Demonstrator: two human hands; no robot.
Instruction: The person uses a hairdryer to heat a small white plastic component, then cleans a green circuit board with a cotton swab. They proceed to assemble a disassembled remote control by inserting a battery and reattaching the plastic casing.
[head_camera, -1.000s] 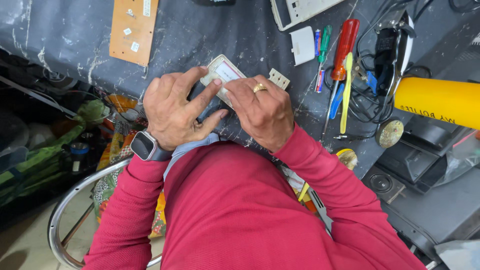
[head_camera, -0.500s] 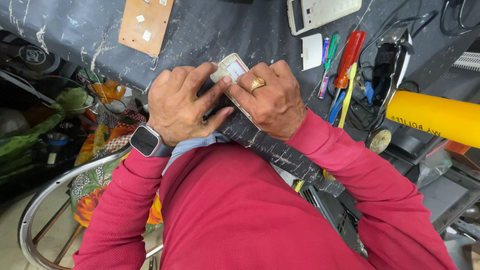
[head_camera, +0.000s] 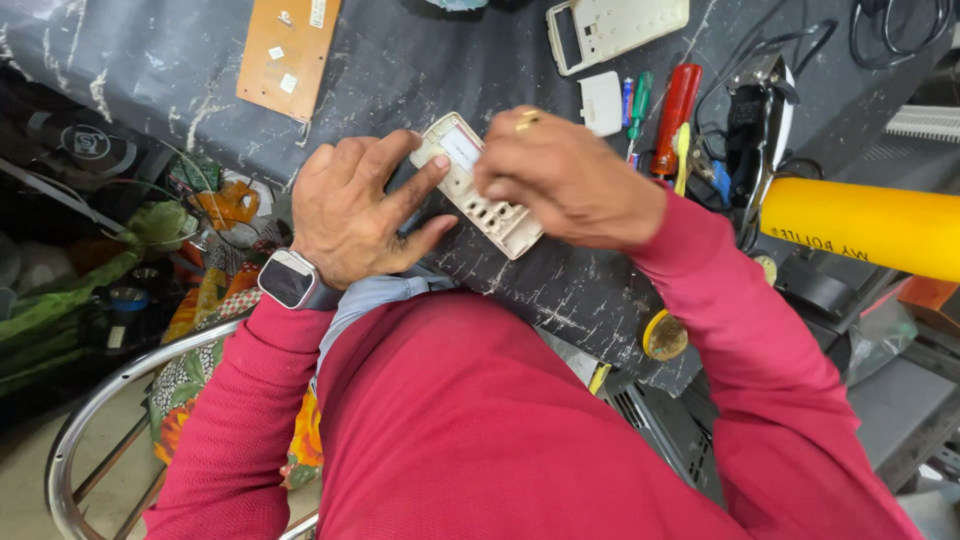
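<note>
A cream, oblong plastic remote-control shell with rows of small button openings is held flat against the dark, scuffed worktop, just in front of the person's chest, so that the surface bears it while it is handled. The left hand is spread rather than closed: its forefinger and thumb are pressed against the shell's near edge at about nine o'clock from it, apparently to keep it from sliding. The right hand, with a gold ring on one finger, is laid over the shell's end at three o'clock, fingers curled down onto it; whether anything small is pinched beneath them cannot be told. A grey-faced wristwatch is worn on the left wrist. Other parts are set out of the way toward twelve o'clock: a tan rectangular circuit board at eleven o'clock, a second cream casing half with a window cut-out at one o'clock, and a small white battery cover just beside it. A red-handled screwdriver and a green-handled one are kept within reach at two o'clock. A yellow cylinder lies at three o'clock, well apart.
</note>
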